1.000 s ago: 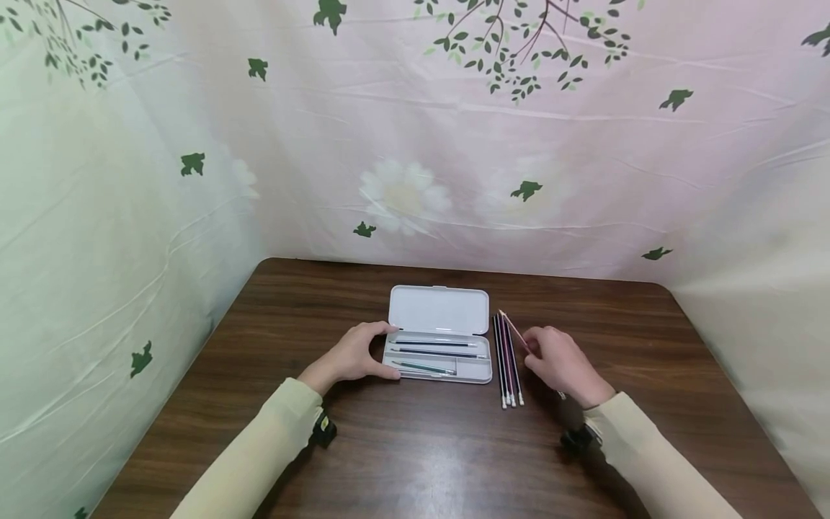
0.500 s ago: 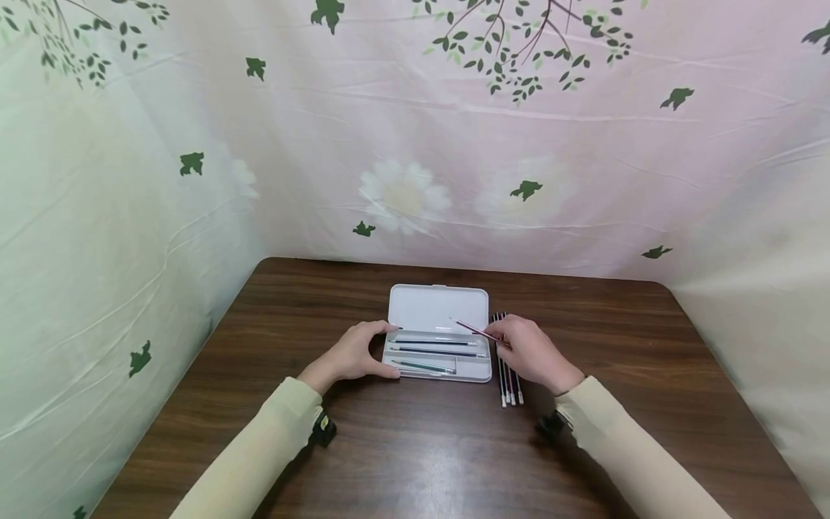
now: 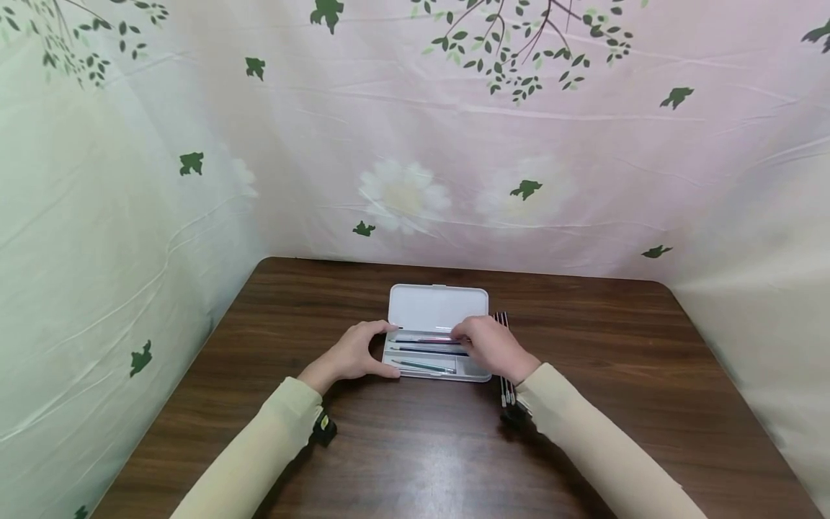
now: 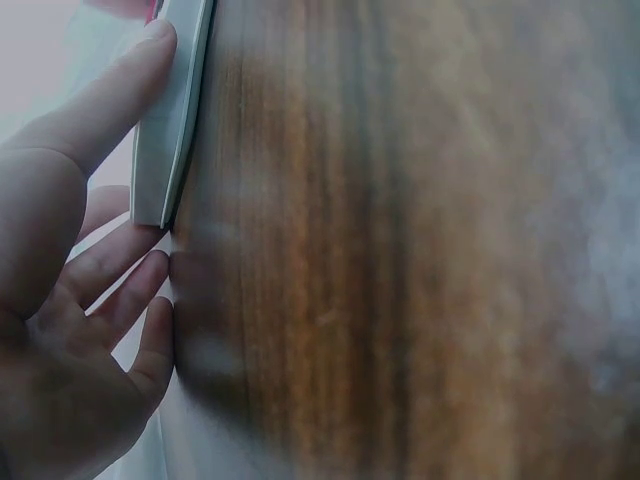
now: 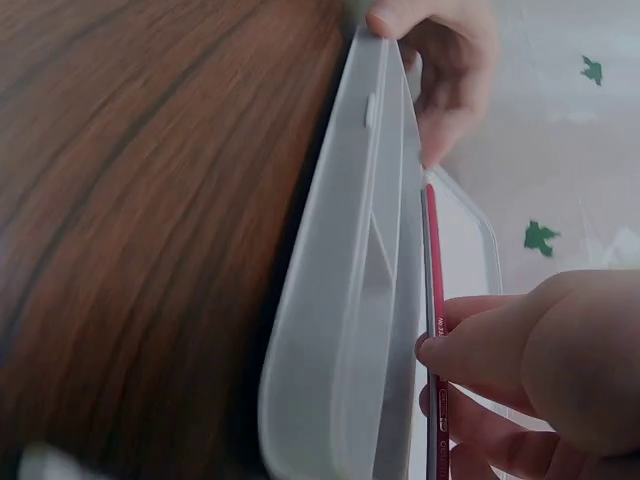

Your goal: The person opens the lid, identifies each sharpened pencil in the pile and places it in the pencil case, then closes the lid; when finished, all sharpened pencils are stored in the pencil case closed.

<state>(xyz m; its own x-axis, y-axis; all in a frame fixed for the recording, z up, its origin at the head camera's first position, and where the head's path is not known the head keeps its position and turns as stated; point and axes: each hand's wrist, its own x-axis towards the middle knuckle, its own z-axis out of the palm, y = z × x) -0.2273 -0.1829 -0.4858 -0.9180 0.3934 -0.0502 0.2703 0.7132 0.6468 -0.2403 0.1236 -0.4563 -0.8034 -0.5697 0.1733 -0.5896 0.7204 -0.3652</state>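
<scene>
An open white pencil case (image 3: pixel 476 372) lies on the table with its lid (image 3: pixel 421 306) folded back. Several pencils lie in it; a teal one (image 3: pixel 421 367) is in the front compartment. My left hand (image 3: pixel 350 353) grips the case's left end, thumb at the front corner and fingers at the back; the left wrist view shows the thumb on the case wall (image 4: pixel 165 150). Over the case's right part, my right hand (image 3: pixel 496 348) pinches a red pencil with dark stripes (image 5: pixel 437 270) between thumb and fingers, lengthwise along the case. Whether this pencil touches the bottom is hidden.
Several pencils (image 3: pixel 506 391) lie side by side on the table just right of the case, partly under my right wrist. The brown wooden table (image 3: pixel 415 447) ends at a leaf-printed cloth (image 3: pixel 292 166) behind and at the sides.
My right hand has lifted the red pencil from the pile on the right, turned it sideways and carried it left over the case. My left hand has stayed at the case.
</scene>
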